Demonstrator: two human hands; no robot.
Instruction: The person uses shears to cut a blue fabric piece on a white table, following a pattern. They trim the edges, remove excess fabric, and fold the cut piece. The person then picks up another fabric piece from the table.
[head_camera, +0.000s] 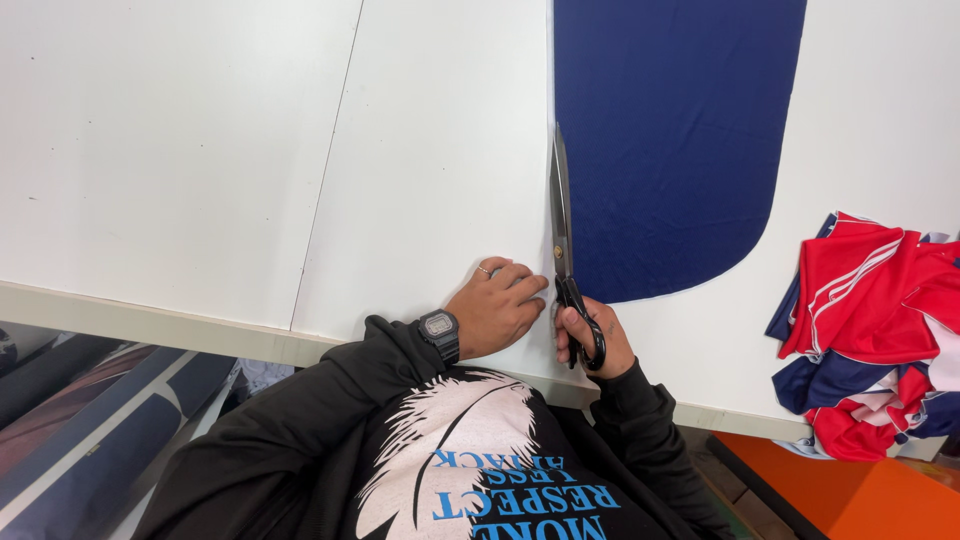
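Note:
A large white fabric sheet (430, 150) lies on the table with a dark blue printed panel (665, 130) on it. My right hand (592, 340) grips the black handles of long tailor's scissors (560, 215), whose blades point away from me along the left straight edge of the blue panel. My left hand (497, 305), with a ring and a black wristwatch, rests flat on the white fabric just left of the scissors, fingertips almost touching the pivot.
A heap of red, white and blue garments (870, 330) sits at the right table edge. The table's front edge (150, 322) runs across below my hands. Rolled dark material (90, 430) lies under the table at left; an orange floor (870, 500) shows at lower right.

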